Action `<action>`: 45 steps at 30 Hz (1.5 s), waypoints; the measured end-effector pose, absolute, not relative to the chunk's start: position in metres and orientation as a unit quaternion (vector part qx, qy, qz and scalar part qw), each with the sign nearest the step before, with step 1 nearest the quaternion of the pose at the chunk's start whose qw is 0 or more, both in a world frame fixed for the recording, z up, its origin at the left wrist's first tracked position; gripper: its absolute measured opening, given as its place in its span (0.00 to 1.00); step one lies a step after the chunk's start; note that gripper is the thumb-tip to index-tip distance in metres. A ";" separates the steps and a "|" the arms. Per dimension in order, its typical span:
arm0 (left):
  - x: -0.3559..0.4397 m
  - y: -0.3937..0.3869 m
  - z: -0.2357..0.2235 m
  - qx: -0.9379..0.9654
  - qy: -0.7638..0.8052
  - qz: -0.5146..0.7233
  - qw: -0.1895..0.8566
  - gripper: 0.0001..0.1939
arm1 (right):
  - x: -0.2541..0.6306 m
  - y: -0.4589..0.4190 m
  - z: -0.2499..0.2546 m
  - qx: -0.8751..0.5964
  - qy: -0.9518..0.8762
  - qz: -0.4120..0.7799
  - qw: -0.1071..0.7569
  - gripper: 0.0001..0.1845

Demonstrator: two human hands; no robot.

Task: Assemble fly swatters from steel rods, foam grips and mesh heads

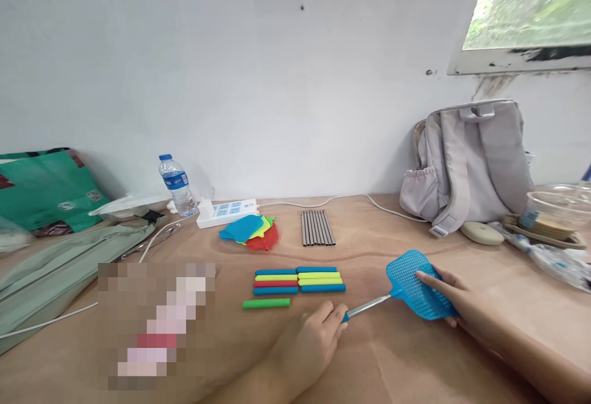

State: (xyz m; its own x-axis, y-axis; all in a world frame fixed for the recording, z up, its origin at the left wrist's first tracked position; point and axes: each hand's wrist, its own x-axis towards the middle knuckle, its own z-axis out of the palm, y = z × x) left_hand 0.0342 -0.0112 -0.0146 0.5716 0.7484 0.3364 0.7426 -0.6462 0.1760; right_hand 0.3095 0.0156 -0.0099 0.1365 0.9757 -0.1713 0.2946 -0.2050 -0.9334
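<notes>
Fingers of the left hand (318,333) wrap tightly around the blue grip of a fly swatter (410,281), while those of the right hand (446,296) clasp its head by the outer edge, thumb across the front. Both forearms extend from below, the swatter slanting between them over a brown counter (392,373). Its perforated, lobed blue head joins a slim silver shaft. Just beyond the left hand, eight blue, yellow and red tubes (276,291) lie in two columns, a green tube (266,303) apart. Farther back, metal rods (318,228) form a neat row near overlapping coloured swatter heads (242,228), beside a white power strip (231,212). A water bottle (178,185) stands at left; at right, a gray backpack (484,151) rests by the white wall (295,84), its paint marred beneath a window (535,7) showing greenery.
</notes>
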 end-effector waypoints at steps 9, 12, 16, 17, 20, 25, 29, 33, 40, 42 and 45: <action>0.040 -0.016 -0.008 0.765 0.475 0.367 0.234 0.05 | 0.299 0.009 -0.017 -0.480 -0.532 0.497 0.490 0.23; 0.044 -0.018 -0.011 0.756 0.454 0.370 0.293 0.03 | 0.259 -0.002 -0.022 -0.392 -0.578 0.571 0.431 0.28; 0.044 -0.019 -0.009 0.792 0.411 0.326 0.311 0.04 | 0.220 -0.003 -0.025 -0.340 -0.538 0.581 0.507 0.19; 0.043 -0.019 -0.007 0.803 0.400 0.321 0.302 0.05 | 0.219 0.000 -0.024 -0.342 -0.531 0.567 0.529 0.19; 0.039 -0.016 -0.002 0.834 0.369 0.326 0.248 0.07 | 0.240 0.015 -0.013 -0.401 -0.553 0.480 0.551 0.21; 0.031 -0.011 -0.001 0.832 0.406 0.343 0.159 0.08 | 0.318 0.043 0.010 -0.570 -0.663 0.203 0.441 0.20; 0.021 -0.007 0.001 0.842 0.406 0.342 0.098 0.09 | 0.367 0.058 0.000 -0.662 -0.699 0.050 0.267 0.17; 0.011 -0.002 0.003 0.857 0.381 0.346 0.032 0.09 | 0.388 0.071 -0.024 -0.729 -0.661 -0.017 0.178 0.18; 0.007 0.002 0.000 0.853 0.388 0.349 0.011 0.09 | 0.406 0.073 -0.023 -0.729 -0.665 0.000 0.161 0.17; 0.008 0.003 -0.001 0.853 0.389 0.347 0.009 0.09 | 0.413 0.068 -0.018 -0.738 -0.660 0.031 0.136 0.13; 0.008 0.006 -0.003 0.851 0.395 0.347 0.009 0.10 | 0.421 0.063 -0.014 -0.733 -0.666 0.060 0.125 0.08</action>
